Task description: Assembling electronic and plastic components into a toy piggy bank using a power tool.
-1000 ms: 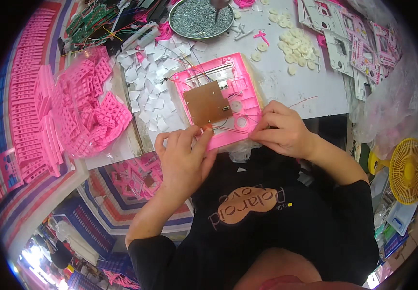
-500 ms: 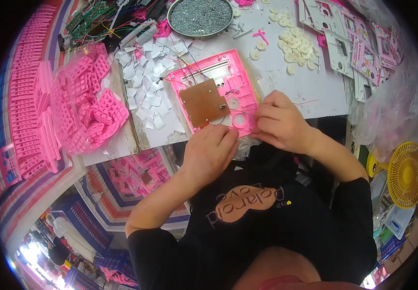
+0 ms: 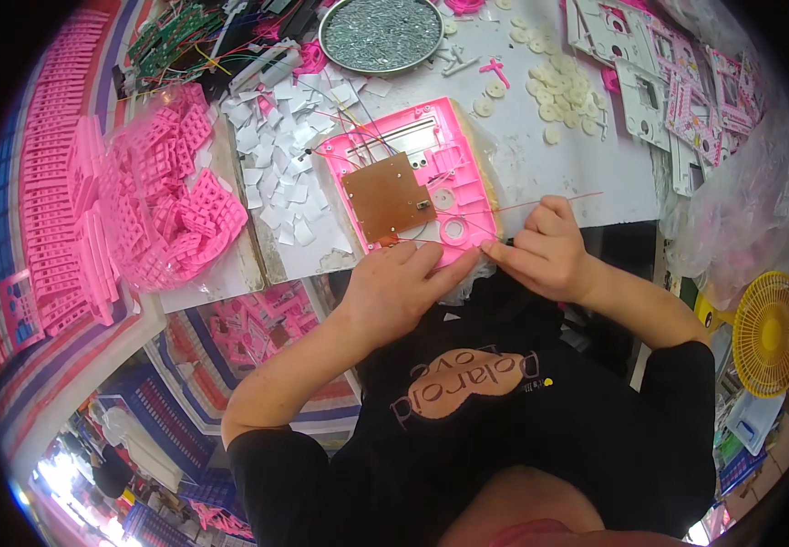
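A shallow pink plastic casing (image 3: 478,182) lies inner side up near the table's front edge, on a yellowish pad (image 3: 485,150). Inside it sits a brown circuit board (image 3: 385,196) with thin wires. My left hand (image 3: 394,284) grips the casing's near edge, its thumb side stretched toward the near right corner. At that corner my right hand (image 3: 545,255) has thumb and forefinger pinched together, the other fingers curled; what lies between the tips is too small to make out. A thin red wire (image 3: 581,197) runs from the casing past my right knuckles.
Behind the casing stands a round metal tray (image 3: 323,41) of small screws. White paper pieces (image 3: 299,196) and bagged pink parts (image 3: 171,191) lie left. Cream discs (image 3: 558,87) and printed white panels (image 3: 640,100) are right; a yellow fan (image 3: 771,333) stands farther right.
My right hand has shifted right and slightly nearer to me, showing more of the red wire. My left thumb side has stretched toward the casing's near right corner.
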{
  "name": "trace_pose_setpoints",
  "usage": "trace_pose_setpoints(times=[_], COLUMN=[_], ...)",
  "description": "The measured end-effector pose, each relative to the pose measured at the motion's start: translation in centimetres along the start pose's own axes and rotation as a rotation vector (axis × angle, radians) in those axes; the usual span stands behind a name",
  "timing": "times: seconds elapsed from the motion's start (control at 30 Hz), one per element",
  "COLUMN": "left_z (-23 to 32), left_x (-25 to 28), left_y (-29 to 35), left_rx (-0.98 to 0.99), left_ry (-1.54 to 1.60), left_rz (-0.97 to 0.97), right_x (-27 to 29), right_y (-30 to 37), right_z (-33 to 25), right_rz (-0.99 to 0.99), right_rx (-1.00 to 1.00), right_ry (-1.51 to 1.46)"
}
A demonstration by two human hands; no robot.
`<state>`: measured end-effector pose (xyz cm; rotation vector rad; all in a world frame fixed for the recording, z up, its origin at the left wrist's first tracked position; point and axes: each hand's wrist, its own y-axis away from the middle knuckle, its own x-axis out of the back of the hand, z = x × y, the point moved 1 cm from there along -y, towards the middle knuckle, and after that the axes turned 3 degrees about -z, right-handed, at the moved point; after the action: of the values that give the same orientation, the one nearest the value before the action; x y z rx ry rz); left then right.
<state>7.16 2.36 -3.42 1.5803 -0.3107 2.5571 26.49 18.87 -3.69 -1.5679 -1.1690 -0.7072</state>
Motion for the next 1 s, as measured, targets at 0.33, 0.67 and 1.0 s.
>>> trace_pose_setpoints(times=[0.33, 0.67, 1.0], left_z=[0.7, -2.4, -9.1], left_x=[0.2, 3.7, 3.3], left_y=[-0.1, -0.3, -4.9], left_rx=[0.024, 0.244, 0.576], left_ry=[-0.009, 0.629, -0.142], left_rz=[-0.095, 0.154, 0.559], right_x=[3.3, -4.3, -4.3], right_y=[-6.6, -15.2, -11.6], right_z=[1.1, 4.1, 2.9], right_rz=[-0.312, -0.083, -0.031], right_rx=[-0.227, -0.476, 0.121], right_ry=[-0.223, -0.057, -0.226])
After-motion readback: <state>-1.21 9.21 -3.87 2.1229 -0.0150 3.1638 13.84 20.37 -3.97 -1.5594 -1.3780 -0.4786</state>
